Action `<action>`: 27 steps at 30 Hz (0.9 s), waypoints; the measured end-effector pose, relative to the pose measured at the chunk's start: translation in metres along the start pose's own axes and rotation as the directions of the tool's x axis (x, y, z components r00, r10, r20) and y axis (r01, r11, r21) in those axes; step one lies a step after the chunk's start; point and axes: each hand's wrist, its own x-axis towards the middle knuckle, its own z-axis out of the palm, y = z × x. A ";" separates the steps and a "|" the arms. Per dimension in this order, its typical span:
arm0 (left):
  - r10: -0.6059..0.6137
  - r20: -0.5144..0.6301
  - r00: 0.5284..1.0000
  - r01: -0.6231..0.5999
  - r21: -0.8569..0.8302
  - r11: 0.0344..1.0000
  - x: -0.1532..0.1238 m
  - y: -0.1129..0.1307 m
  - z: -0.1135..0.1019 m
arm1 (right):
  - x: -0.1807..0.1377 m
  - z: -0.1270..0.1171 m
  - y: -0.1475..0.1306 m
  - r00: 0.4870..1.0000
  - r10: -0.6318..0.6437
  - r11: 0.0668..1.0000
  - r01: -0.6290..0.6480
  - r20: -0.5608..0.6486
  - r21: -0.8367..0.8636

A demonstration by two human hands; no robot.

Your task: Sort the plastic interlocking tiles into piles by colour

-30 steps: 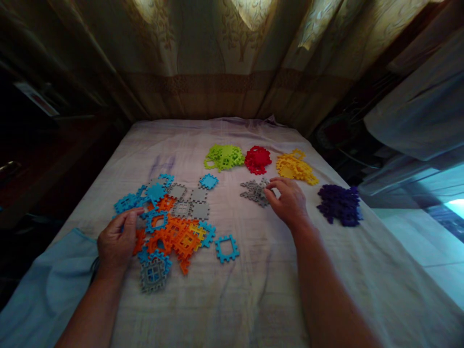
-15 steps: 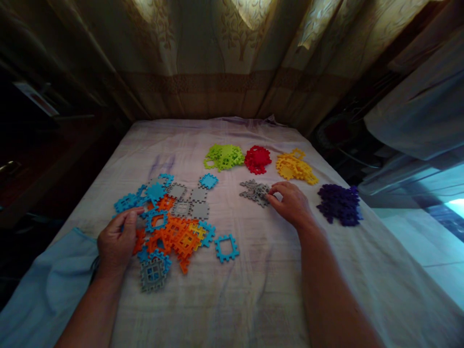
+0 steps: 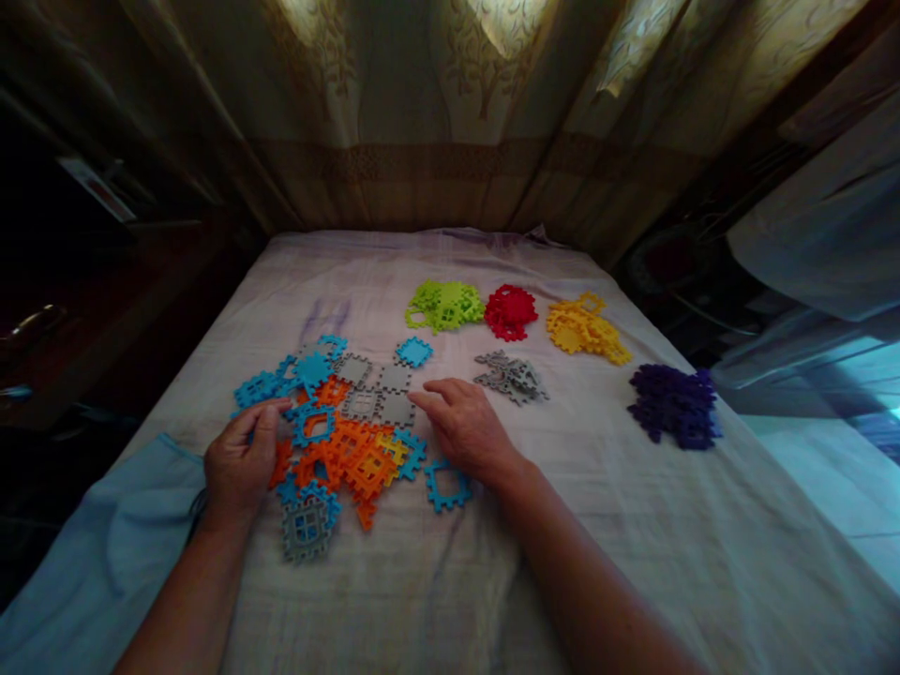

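Beneath patterned tan fabric curtains (image 3: 394,159), we look down on a pale, rumpled sheet (image 3: 583,441). Left of centre, four flat grey square plastic tiles with toothed edges (image 3: 392,404) lie beside a jumble of orange and blue toothed plastic tiles (image 3: 362,459). Our right hand (image 3: 464,427) has its fingers loosely parted at the grey group's right edge, gripping nothing visible; our left hand (image 3: 245,452) curls by the jumble, possibly holding something, we cannot tell. We judge the tiles light, stiff, slightly slick, best pinched by opposite edges.
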 end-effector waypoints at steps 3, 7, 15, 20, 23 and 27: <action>0.004 -0.007 1.000 -0.004 0.003 1.000 -0.001 -0.001 0.001 | 0.001 0.013 -0.012 0.999 -0.033 0.999 0.034 0.043 -0.026; 0.010 -0.002 1.000 -0.010 0.014 1.000 -0.001 -0.001 0.001 | 0.001 0.020 -0.012 0.995 -0.022 0.998 0.027 0.099 -0.054; 0.017 0.000 1.000 -0.017 0.011 1.000 0.001 0.001 0.001 | 0.002 0.010 -0.007 0.995 -0.002 1.000 0.004 0.103 -0.021; 0.023 0.009 1.000 -0.023 0.020 1.000 0.001 0.002 0.000 | 0.005 0.014 -0.013 0.997 -0.008 0.998 0.003 0.073 0.064; 0.031 0.007 0.999 -0.031 0.035 0.999 0.001 0.002 0.001 | 0.006 0.017 -0.013 0.999 -0.008 0.994 0.003 0.049 0.110; 0.043 0.006 0.999 -0.043 0.045 0.998 0.002 0.001 0.001 | 0.007 0.018 -0.009 1.000 0.009 0.987 -0.011 0.015 0.159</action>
